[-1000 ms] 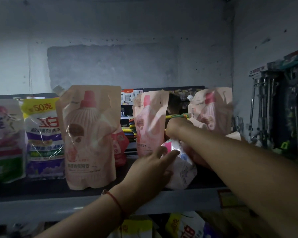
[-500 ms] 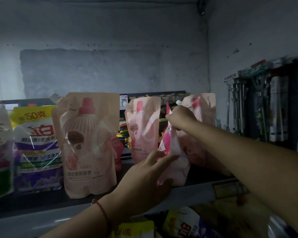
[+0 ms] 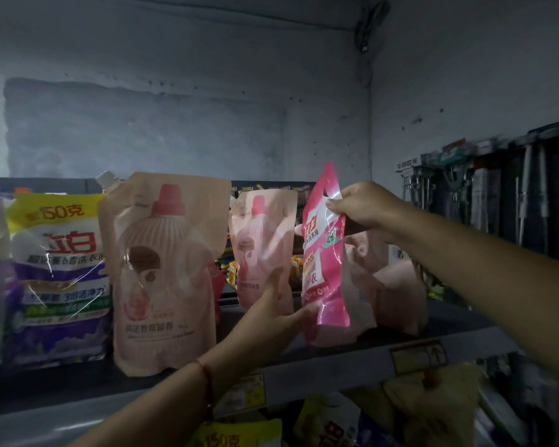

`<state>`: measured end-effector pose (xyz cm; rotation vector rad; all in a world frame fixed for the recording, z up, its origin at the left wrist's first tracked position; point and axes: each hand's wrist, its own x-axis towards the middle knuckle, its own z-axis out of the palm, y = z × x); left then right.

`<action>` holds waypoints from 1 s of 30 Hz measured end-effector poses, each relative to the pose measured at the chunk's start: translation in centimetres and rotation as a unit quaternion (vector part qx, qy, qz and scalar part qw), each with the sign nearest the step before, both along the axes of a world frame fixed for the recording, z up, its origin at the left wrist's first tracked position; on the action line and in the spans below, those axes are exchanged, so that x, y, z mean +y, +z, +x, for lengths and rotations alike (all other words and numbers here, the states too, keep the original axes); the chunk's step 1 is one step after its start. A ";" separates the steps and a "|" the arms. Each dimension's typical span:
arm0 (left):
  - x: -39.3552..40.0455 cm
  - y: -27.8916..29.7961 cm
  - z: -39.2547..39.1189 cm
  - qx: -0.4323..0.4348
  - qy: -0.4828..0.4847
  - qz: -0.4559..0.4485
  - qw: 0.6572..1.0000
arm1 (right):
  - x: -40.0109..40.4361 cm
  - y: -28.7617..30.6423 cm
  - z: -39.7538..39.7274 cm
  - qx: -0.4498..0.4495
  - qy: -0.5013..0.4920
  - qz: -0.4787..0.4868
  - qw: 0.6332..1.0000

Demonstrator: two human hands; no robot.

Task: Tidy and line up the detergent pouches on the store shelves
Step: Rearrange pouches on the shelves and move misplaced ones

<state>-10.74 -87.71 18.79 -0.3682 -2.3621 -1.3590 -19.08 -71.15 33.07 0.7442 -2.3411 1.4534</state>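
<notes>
A glossy, crinkled bright-pink pouch (image 3: 325,253) is being pinched at top by the right hand (image 3: 362,209), cupped below by the left hand (image 3: 271,314).

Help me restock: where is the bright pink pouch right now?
In the head view, right of centre, the bright pink pouch is upright above the shelf, right hand pinching its top, left hand at its bottom, beside the small pale pink pouch.

Open air above the pale pink pouches (image 3: 165,272); hanging tools (image 3: 497,201) crowd the right.
</notes>
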 end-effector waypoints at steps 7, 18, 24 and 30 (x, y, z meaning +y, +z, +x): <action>1.5 0.1 -1.8 -0.026 -0.113 0.131 0.985 | 2.9 0.8 2.7 0.010 0.054 -0.032 0.998; 4.3 -1.0 -4.4 0.151 0.042 0.045 0.987 | 6.1 0.8 0.4 -0.048 0.112 -0.028 0.992; 4.0 -1.3 -4.4 0.224 0.257 -0.169 0.925 | 5.5 -0.5 -3.1 -0.100 0.148 -0.060 0.982; 2.8 -2.2 -4.0 0.191 0.349 -0.271 0.877 | 2.1 -2.7 -6.4 -0.127 0.167 -0.095 0.973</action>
